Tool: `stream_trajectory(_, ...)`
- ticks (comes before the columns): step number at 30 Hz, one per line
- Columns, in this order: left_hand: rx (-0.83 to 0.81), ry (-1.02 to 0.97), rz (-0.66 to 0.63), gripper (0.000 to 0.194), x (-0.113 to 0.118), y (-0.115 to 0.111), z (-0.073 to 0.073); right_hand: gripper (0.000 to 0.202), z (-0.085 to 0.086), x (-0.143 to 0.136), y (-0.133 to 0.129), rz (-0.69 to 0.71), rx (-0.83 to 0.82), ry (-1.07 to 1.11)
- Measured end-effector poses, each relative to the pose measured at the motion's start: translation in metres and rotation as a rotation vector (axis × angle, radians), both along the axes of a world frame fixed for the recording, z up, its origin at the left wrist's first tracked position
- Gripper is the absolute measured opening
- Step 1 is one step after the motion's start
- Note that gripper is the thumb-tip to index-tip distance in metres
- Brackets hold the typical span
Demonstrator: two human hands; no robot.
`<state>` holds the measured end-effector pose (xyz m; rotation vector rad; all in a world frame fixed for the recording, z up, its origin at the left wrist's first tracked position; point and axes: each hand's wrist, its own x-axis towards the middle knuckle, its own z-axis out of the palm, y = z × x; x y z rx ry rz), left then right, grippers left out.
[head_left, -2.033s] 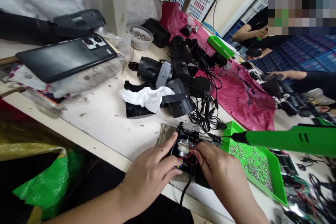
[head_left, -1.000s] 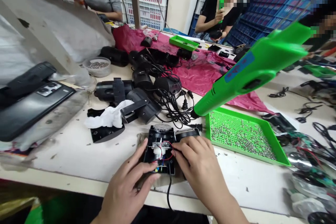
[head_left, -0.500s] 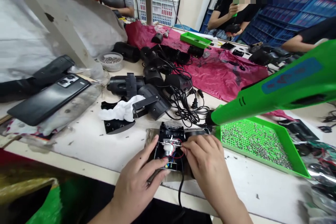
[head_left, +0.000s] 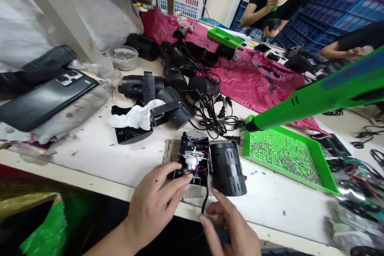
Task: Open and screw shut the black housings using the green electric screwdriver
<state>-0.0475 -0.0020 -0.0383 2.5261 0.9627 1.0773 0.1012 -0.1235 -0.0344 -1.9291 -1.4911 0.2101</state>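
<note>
A black half-housing lies open side up near the table's front edge, showing a white motor-like part, thin red and blue wires and a small board. My left hand grips its left and near side, fingertips by the board. My right hand is just below, its thumb and forefinger spread, with nothing clearly held. A black cable runs from the housing down between those fingers; whether they touch it I cannot tell. Right of the housing lies a slotted black cover.
A green tray of screws is at right, with a green electric screwdriver above it. Black housings and coiled cables lie behind. A phone and a screw tub are left. A co-worker's hand holds a green tool.
My right hand has left the red wire inside the housing and moved down toward me beside the cable, uncovering the slotted cover. My left hand stays at the housing.
</note>
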Motion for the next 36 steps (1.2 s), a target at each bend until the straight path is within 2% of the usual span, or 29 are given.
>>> stream_trajectory(2,-0.002,0.000,-0.032,0.022,-0.001,0.000,-0.001,0.035,-0.008,-0.004,0.002,-0.042,-0.021,0.040)
stream_trajectory(5,-0.038,-0.008,-0.065,0.022,-0.002,0.000,-0.002,0.033,-0.011,-0.008,0.005,-0.107,-0.051,0.131)
stream_trajectory(10,-0.139,-0.017,-0.099,0.017,-0.002,0.001,0.003,0.029,0.000,-0.010,0.008,-0.136,-0.071,0.211)
stream_trajectory(15,-0.179,-0.008,-0.165,0.015,0.005,0.002,0.011,0.029,0.022,-0.004,0.020,-0.133,-0.079,0.037)
stream_trajectory(21,-0.184,-0.047,-0.162,0.015,0.007,0.001,0.006,0.034,0.036,0.002,0.039,-0.115,-0.054,-0.316)
stream_trajectory(25,-0.180,-0.080,-0.159,0.014,0.007,0.001,0.003,0.038,0.036,0.001,0.052,-0.088,-0.052,-0.467)
stream_trajectory(29,-0.186,-0.083,-0.157,0.014,0.008,0.000,0.004,0.042,0.034,-0.003,0.058,-0.077,-0.044,-0.496)
stream_trajectory(32,-0.199,-0.096,-0.147,0.014,0.008,0.000,0.004,0.041,0.029,-0.008,0.048,-0.038,-0.053,-0.432)
stream_trajectory(36,-0.214,-0.129,-0.151,0.014,0.008,0.001,0.004,0.048,0.019,-0.019,0.027,-0.067,-0.186,-0.231)
